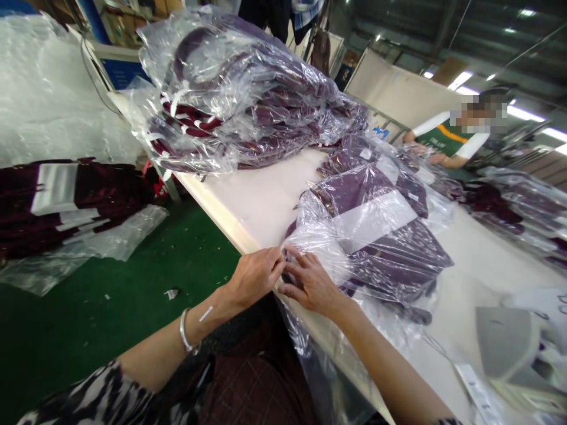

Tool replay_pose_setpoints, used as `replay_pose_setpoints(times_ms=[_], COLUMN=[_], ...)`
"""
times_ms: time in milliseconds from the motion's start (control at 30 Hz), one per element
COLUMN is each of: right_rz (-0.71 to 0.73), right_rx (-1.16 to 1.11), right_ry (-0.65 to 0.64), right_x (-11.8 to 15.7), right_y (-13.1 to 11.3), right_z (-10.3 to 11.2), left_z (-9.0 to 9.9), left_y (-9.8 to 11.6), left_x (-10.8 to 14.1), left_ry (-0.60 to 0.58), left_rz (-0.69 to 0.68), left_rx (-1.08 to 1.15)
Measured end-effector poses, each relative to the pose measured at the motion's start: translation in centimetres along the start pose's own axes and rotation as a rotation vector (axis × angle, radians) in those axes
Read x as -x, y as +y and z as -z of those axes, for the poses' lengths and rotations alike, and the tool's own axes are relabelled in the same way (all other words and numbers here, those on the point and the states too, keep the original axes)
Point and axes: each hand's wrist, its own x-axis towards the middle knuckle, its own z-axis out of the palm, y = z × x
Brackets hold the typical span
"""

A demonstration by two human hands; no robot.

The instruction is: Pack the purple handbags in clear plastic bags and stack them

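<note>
A dark purple item [381, 248] lies on the table inside a clear plastic bag [316, 230], with a white sheet [376, 219] showing through the film. My left hand [259, 271] is closed, pinching the near left end of the plastic at the table's edge. Right beside it, my right hand [310, 280] curls its fingers on the same end of the bag, and the two hands touch. A small dark part shows between them; what it is I cannot make out.
A tall heap of plastic-wrapped purple items [257, 88] covers the table's far left. More wrapped pieces [509, 200] lie to the right, near a person in a green top [447, 139]. A grey and white object [505, 342] stands at the near right. Dark red goods [101, 189] sit left.
</note>
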Motion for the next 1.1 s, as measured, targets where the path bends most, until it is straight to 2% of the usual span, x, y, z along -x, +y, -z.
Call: replay_pose_setpoints(times_ms=[100,233,300,367,433,500,633,700,767,867,933,1000,1100], right_rz=[0.085,0.016,-0.031,-0.087,-0.122,-0.096,-0.017,0.019,0.069,0.206,0.262,0.235,0.143], right_rx=[-0.124,-0.393,-0.329,-0.167,-0.023,0.049,0.033,0.016,0.027,0.003,-0.048,-0.061,0.054], right_ry=[0.095,0.254,0.324,0.368,0.32,0.209,0.068,0.036,0.014,-0.013,0.008,0.062,0.089], right_x=[-0.2,-0.1,-0.1,-0.1,-0.5,-1.0,-1.7,-1.5,-0.9,1.1,3.7,7.6,15.8], right_y=[-0.1,0.1,0.3,0.4,0.7,1.1,1.7,1.2,0.0,-2.3,-3.5,-4.0,-3.9], right_z=[0.0,-0.4,-0.8,-1.3,-1.8,-2.1,-1.6,-1.1,-0.8,-0.4,0.5,1.9,3.6], left_z=[0.2,0.3,0.2,0.0,-0.3,-0.5,-0.5,-0.2,0.1,0.1,0.0,0.1,0.6], left_y=[-0.6,-0.7,-0.4,-0.2,0.0,0.1,-0.3,-0.6,-1.0,-1.9,-2.6,-3.0,-3.3], left_x=[0.3,0.6,0.7,0.9,1.0,1.2,1.3,0.9,0.0,-1.9,-2.5,-2.1,0.2], left_ry=[0.027,0.094,0.116,0.139,0.159,0.173,0.142,0.138,0.187,0.216,0.111,0.015,0.003], left_rz=[-0.009,0.002,0.001,-0.002,-0.011,-0.027,-0.058,-0.044,-0.046,-0.193,-0.381,-0.538,-0.682], left_rx=[0.04,0.099,0.135,0.16,0.171,0.166,0.166,0.217,0.268,0.248,0.146,0.012,-0.117])
